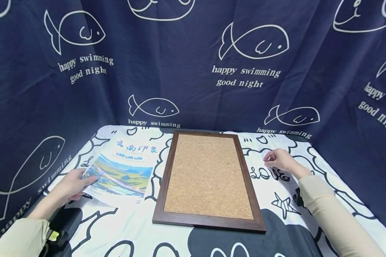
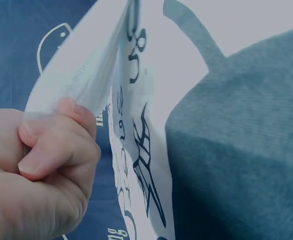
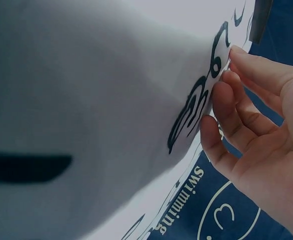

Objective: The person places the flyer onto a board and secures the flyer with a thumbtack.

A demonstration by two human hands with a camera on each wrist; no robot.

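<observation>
My left hand (image 1: 72, 185) grips the left edge of a printed poster (image 1: 123, 173) between thumb and fingers. The poster shows a landscape of hills and a road below blue Chinese characters. In the left wrist view, its plain back (image 2: 76, 65) is pinched at a corner by my curled fingers (image 2: 56, 145). To the right of the poster lies a cork board (image 1: 209, 175) in a dark brown wooden frame. Beyond the frame's right side, my right hand (image 1: 280, 160) holds nothing; its loosely bent fingers (image 3: 224, 100) are right at the patterned cloth in the right wrist view.
A white cloth (image 1: 263, 185) with black doodles and lettering covers the table. Dark blue curtains (image 1: 193, 64) with white fish drawings rise behind it and on both sides. A dark strap with a yellow-green piece (image 1: 53, 235) is at my left wrist.
</observation>
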